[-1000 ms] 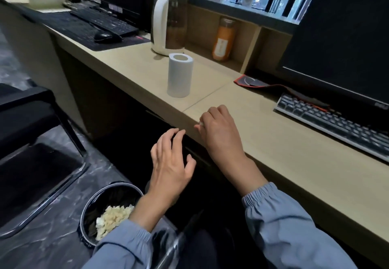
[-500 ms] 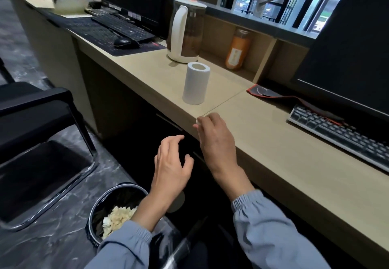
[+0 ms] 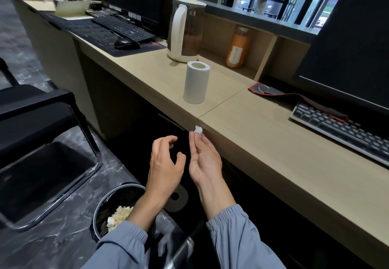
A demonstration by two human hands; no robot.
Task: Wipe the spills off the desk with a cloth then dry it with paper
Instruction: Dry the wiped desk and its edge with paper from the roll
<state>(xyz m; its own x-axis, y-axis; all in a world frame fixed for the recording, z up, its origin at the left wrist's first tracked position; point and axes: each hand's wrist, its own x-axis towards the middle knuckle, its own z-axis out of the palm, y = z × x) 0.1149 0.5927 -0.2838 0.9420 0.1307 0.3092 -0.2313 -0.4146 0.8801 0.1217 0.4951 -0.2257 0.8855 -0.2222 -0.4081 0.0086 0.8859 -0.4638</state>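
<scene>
One tidy drop: hold the paper scrap (image 3: 198, 129) pinched at the fingertips of the right grip (image 3: 205, 161), just off the near edge of the tabletop (image 3: 273, 142); carry it left and down over the bin (image 3: 107, 205) before releasing; leave the left grip (image 3: 165, 163), loosely open and empty, aside

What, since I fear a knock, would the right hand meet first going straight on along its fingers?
Probably the desk edge, just beyond the paper scrap the right hand pinches; the paper roll stands farther on. Depth unclear.
</scene>
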